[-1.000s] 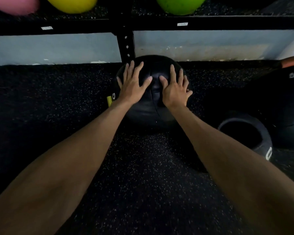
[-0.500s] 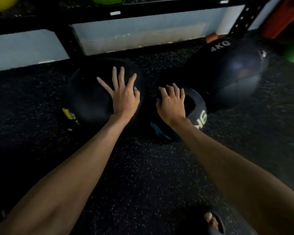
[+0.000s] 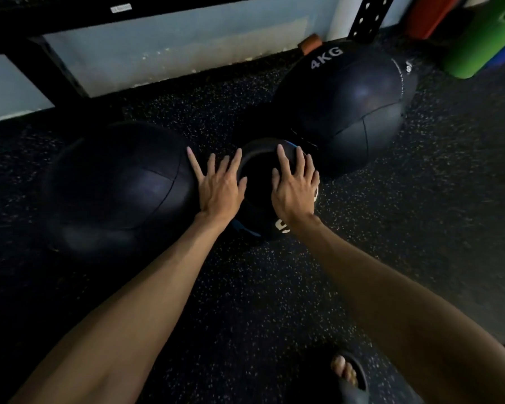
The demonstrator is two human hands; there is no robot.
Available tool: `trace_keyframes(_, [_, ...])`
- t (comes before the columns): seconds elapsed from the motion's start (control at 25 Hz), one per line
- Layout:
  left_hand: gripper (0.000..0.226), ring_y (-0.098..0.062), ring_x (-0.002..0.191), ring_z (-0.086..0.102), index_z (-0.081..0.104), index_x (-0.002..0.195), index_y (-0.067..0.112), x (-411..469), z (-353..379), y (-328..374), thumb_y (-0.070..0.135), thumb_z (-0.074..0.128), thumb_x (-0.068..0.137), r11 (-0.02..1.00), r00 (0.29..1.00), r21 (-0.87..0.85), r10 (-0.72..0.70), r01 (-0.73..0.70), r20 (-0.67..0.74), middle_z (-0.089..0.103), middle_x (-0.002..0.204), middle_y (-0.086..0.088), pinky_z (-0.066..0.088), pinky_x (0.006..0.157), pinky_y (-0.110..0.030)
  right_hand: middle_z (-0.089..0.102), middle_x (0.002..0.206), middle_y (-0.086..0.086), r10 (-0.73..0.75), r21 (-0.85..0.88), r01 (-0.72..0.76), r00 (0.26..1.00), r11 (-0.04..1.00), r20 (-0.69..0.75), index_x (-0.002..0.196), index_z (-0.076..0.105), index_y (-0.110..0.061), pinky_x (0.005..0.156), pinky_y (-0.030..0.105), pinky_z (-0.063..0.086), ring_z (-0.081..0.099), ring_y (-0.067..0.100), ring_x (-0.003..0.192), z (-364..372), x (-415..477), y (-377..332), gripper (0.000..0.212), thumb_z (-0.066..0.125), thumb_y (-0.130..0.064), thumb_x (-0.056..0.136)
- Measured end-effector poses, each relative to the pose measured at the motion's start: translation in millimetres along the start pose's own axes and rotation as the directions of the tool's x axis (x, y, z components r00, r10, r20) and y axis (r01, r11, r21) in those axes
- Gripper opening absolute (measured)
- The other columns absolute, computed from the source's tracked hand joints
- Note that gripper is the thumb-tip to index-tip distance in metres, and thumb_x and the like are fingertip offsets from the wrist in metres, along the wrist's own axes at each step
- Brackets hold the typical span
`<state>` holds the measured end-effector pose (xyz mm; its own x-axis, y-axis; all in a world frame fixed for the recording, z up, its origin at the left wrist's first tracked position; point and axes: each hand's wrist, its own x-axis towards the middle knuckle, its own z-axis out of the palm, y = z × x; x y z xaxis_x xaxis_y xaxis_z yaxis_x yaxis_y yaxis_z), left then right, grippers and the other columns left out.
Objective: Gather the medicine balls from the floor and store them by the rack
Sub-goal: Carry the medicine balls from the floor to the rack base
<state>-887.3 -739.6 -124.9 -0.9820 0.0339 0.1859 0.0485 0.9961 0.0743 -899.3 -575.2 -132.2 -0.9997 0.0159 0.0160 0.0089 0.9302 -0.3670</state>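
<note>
Three black medicine balls lie on the speckled rubber floor below the rack. The small ball (image 3: 258,182) with white lettering sits in the middle. My left hand (image 3: 219,186) rests on its left side and my right hand (image 3: 295,186) on its right side, fingers spread against it. A large ball (image 3: 114,188) lies just to the left, touching my left hand's outer fingers. Another large ball (image 3: 353,106), marked 4KG, lies behind and to the right.
The black rack's lower beam (image 3: 158,7) and upright (image 3: 56,68) run along the pale wall at the back. Green (image 3: 484,39) and red (image 3: 429,16) rolls stand at the far right. My sandalled foot (image 3: 346,371) is at the bottom right.
My left hand has left the large left ball and come onto the small ball, joining the right hand. The view has shifted to the right and closer.
</note>
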Motion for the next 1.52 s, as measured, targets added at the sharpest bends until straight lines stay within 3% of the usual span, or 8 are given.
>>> trace_keyframes(0.2, [0.053,-0.030,0.136,0.047,0.049,0.145,0.017,16,1,-7,0.045,0.040,0.100,0.999,0.999,-0.032,-0.019,0.018,-0.028,0.060,0.137,-0.010,0.001,0.119,-0.067,0.019,0.165,0.012,0.034,-0.044,-0.036,0.998,0.998,-0.044,0.158,0.019,-0.036,0.118,0.061,0.017,0.014,0.037,0.151,7,20,-11,0.055,0.021,-0.041,0.103])
trace_keyframes(0.44, [0.063,-0.033,0.131,0.052,0.031,0.156,0.019,5,5,-14,0.048,0.042,0.101,0.993,0.997,0.099,0.073,-0.069,-0.039,0.060,0.139,-0.012,0.002,0.120,-0.064,0.025,0.163,0.013,0.039,-0.060,-0.046,0.994,0.997,-0.106,0.156,0.026,-0.033,0.117,0.061,0.020,0.019,0.037,0.150,14,22,-15,0.056,0.026,-0.039,0.100])
trace_keyframes(0.72, [0.062,-0.031,0.144,0.035,0.030,0.156,0.015,-15,-15,-23,0.048,0.013,0.106,0.938,0.988,0.342,-0.008,-0.046,0.154,0.048,0.149,-0.020,0.005,0.120,-0.061,0.021,0.165,0.011,0.049,0.032,-0.046,0.995,0.998,-0.084,0.157,0.025,-0.029,0.120,0.060,0.015,0.013,0.036,0.152,9,13,-7,0.054,0.029,-0.039,0.104])
trace_keyframes(0.88, [0.060,-0.029,0.151,0.020,0.035,0.154,0.021,-39,-37,-58,0.049,0.036,0.101,0.855,0.979,0.514,-0.049,-0.061,0.198,0.031,0.160,-0.014,0.003,0.117,-0.067,0.020,0.165,0.014,0.100,0.002,-0.101,0.991,0.995,-0.094,0.158,0.023,-0.015,0.120,0.062,0.012,0.011,0.040,0.152,12,8,-29,0.059,0.026,-0.042,0.106])
trace_keyframes(1.08, [0.072,-0.032,0.146,0.029,0.037,0.152,0.020,-29,-43,-57,0.037,0.062,0.087,0.917,0.983,0.397,-0.107,0.038,0.152,0.044,0.151,-0.017,0.005,0.118,-0.067,0.024,0.163,0.018,0.099,-0.080,-0.105,0.992,0.991,-0.082,0.156,0.028,-0.011,0.117,0.066,0.012,0.016,0.044,0.150,15,6,-63,0.058,0.025,-0.040,0.105])
trace_keyframes(1.2, [0.074,-0.033,0.146,0.032,0.026,0.157,0.018,-30,-34,-51,0.040,0.052,0.091,0.924,0.987,0.378,-0.001,-0.061,0.161,0.047,0.149,-0.018,0.005,0.119,-0.063,0.021,0.163,0.021,-0.003,-0.156,-0.005,0.999,0.988,-0.052,0.156,0.025,-0.007,0.117,0.068,0.008,0.013,0.048,0.149,22,4,-95,0.057,0.026,-0.033,0.105])
trace_keyframes(1.36, [0.068,-0.034,0.146,0.030,0.021,0.159,0.022,-31,-34,-66,0.047,0.038,0.098,0.920,0.993,0.387,0.009,-0.055,0.119,0.047,0.150,-0.015,0.004,0.119,-0.064,0.018,0.164,0.018,-0.066,-0.233,0.070,0.998,0.970,0.025,0.158,0.018,-0.006,0.118,0.066,0.007,0.011,0.045,0.150,13,41,-106,0.060,0.028,-0.028,0.102])
trace_keyframes(1.52, [0.068,-0.036,0.145,0.030,0.025,0.157,0.030,-29,-29,-67,0.063,0.030,0.098,0.907,0.991,0.414,0.019,-0.072,0.131,0.047,0.149,-0.016,0.002,0.117,-0.067,0.038,0.153,0.018,-0.143,-0.358,0.174,0.983,0.917,0.113,0.148,0.037,-0.006,0.115,0.064,0.018,0.028,0.046,0.142,17,80,-131,0.055,0.039,-0.028,0.098])
